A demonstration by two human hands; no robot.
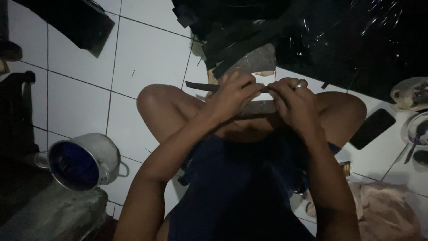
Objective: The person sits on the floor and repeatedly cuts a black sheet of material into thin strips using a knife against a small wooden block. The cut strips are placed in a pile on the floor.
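At frame centre, the left hand (232, 96) and right hand (292, 102) both pinch a dark strip (200, 86). Metal pot (82, 160) sits lower left, black phone (372, 128) right, dark strip pile (236, 40) above.

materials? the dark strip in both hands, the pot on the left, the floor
Dark flat strip pinched by left hand and right hand: matte, slightly flexing, probably rubber or leather; too dim to say. Grey handled pot: dull brushed metal, likely aluminium, blue inside. White floor: glossy ceramic tiles, grout lines visible.
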